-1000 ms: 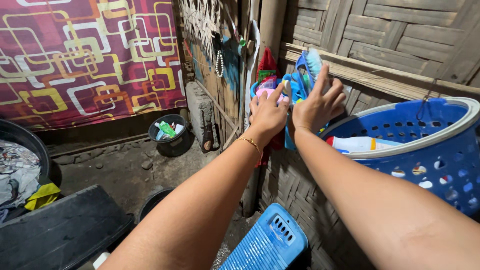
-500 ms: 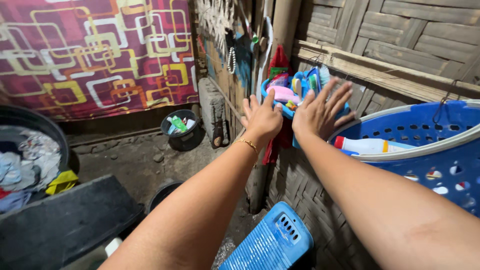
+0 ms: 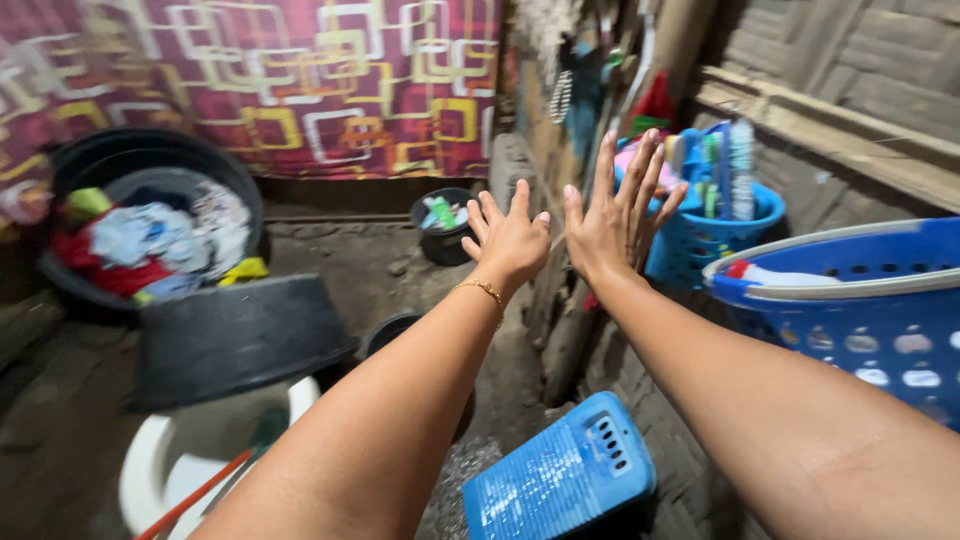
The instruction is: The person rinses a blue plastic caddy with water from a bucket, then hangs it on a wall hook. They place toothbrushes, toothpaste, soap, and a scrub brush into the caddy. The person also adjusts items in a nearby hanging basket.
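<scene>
Both hands, left (image 3: 508, 240) and right (image 3: 612, 222), pulled back from small basket (image 3: 712, 238), grips spread empty.

Single head-worn view, close, downward and forward over outstretched arms.

We now hold both hands, left (image 3: 508, 238) and right (image 3: 612, 215), empty and withdrawn from the small blue basket (image 3: 712, 235), fingers spread

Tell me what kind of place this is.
Likely a rustic home washing area: black tub of clothes, blue ribbed washboard, blue basket of brushes on a woven-bamboo wall. Both hands are empty.
</scene>
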